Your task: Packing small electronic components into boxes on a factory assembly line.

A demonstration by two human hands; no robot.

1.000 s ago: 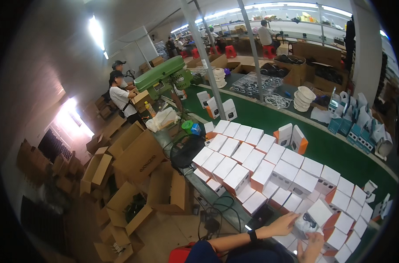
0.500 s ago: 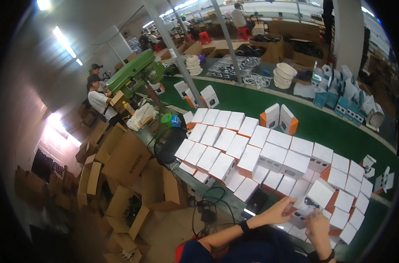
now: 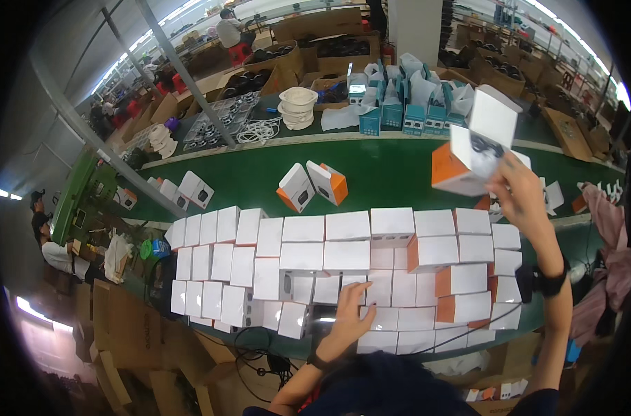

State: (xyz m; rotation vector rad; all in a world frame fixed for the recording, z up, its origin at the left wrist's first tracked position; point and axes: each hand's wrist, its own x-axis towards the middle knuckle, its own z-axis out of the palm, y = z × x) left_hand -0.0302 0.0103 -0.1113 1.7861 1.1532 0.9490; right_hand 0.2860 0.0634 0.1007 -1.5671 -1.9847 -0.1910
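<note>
My right hand point(image 3: 521, 188) is raised on the right, fingers closed on the side of a white and orange box point(image 3: 455, 168). The box's lid stands up, and a dark cable shows inside; the rest of its contents I cannot make out. It is held above the green conveyor belt point(image 3: 391, 163). Lower down, my left hand point(image 3: 348, 320) hovers over or rests on the rows of closed white boxes point(image 3: 303, 256), its fingers apart and nothing in them. Whether it touches a box I cannot tell. Some of these boxes show orange sides.
Two opened boxes point(image 3: 327, 183) stand on the belt, with several more at its left. Beyond lie teal boxes point(image 3: 414, 119), stacked cream rings point(image 3: 297, 107) and white cable point(image 3: 258, 130). A metal post point(image 3: 183, 73) rises at left. Black cords point(image 3: 260, 360) hang below the table's edge.
The view has swung to the right. My right hand has lifted the open box from the near rows to over the belt. My left hand has let go of it and spread its fingers.
</note>
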